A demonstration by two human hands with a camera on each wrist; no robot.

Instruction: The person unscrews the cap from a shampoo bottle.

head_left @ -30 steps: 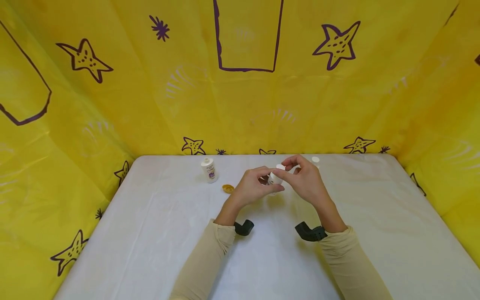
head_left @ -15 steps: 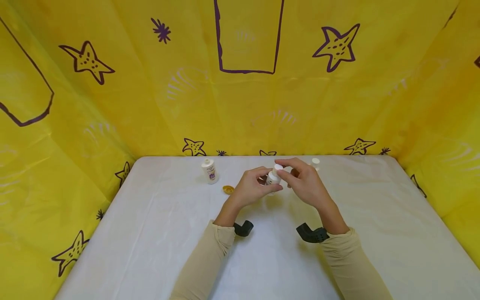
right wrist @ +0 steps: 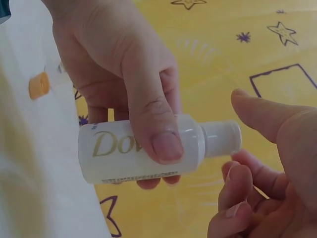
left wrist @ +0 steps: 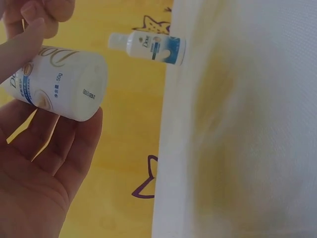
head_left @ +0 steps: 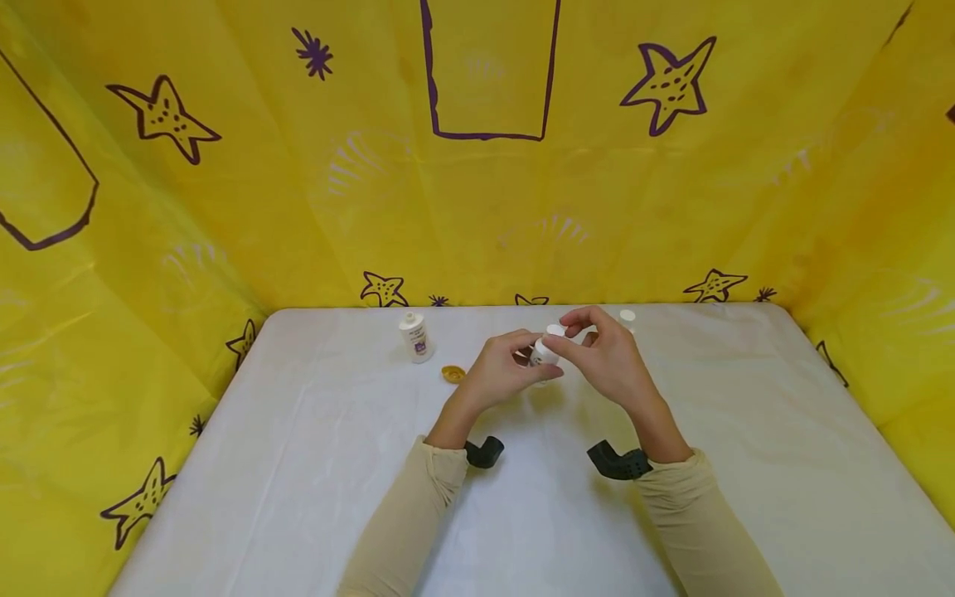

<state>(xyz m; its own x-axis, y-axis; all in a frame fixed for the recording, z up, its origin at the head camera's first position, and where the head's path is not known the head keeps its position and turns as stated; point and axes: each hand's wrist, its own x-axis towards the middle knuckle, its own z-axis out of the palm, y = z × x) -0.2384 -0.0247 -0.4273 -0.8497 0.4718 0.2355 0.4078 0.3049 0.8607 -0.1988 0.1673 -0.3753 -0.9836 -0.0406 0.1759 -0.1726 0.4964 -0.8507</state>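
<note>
My left hand (head_left: 503,369) grips a small white Dove bottle (head_left: 545,354) above the table, holding it tilted. Its flat base and gold lettering face the left wrist view, where the bottle (left wrist: 57,82) lies between thumb and fingers. At its top end is a white cap (right wrist: 223,138). My right hand (head_left: 603,352) is around that cap. In the right wrist view its thumb (right wrist: 262,115) stands apart from the cap, while a bent fingertip is close to or touching the lower edge.
A white bottle with a purple label (head_left: 416,337) stands at the back left, a small orange piece (head_left: 453,375) near it. Another white Dove bottle (left wrist: 156,47) with blue on its label stands behind my right hand. Yellow printed cloth (head_left: 485,207) walls the white table (head_left: 298,481).
My right thumb and forefinger have shifted around the cap, the forefinger moving from its left to its right side. The left hand keeps its grip on the bottle, almost still.
</note>
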